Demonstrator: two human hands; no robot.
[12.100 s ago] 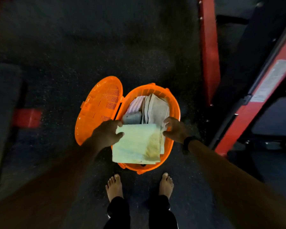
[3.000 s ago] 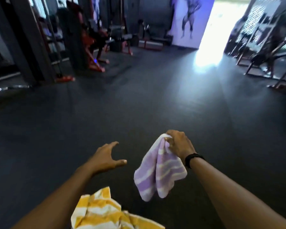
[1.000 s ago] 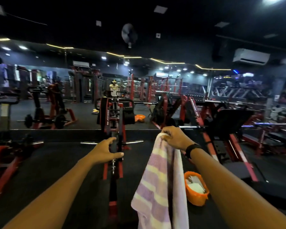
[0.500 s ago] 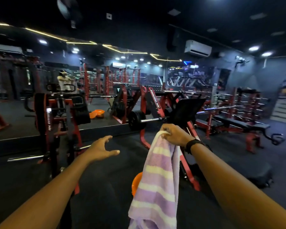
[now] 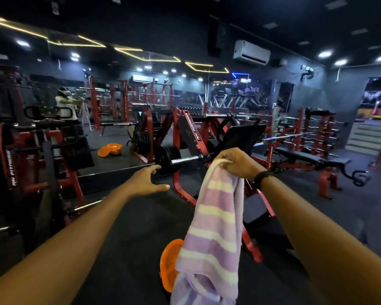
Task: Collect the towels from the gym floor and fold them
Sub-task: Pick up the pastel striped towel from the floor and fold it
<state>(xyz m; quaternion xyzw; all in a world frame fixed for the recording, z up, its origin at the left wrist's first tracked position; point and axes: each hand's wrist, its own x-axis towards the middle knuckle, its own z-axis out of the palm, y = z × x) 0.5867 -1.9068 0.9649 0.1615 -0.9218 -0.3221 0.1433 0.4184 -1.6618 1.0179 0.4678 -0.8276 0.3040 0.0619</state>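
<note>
- the right hand (image 5: 238, 162) is curled over the top edge of a purple and cream striped towel (image 5: 211, 234), pinching it at chest height; a black band sits on that wrist.
- the towel hangs straight down from that grip, its lower end running out of the bottom of the view.
- the left hand (image 5: 146, 180) is held out empty, fingers spread and loosely bent, thumb pointing toward the towel but apart from it.
- behind the towel's lower half, an orange basket (image 5: 168, 264) stands on the dark floor (image 5: 123, 249), mostly hidden by the cloth.
- farther off stands a red weight machine (image 5: 185, 137) with a black bench (image 5: 312, 158) to the right.
- a wall mirror (image 5: 110, 111) on the left reflects the room.
- against half a second ago, the view has swung left to right: the machine sits more centred, the basket shows more, and the grip on the towel is unchanged.
</note>
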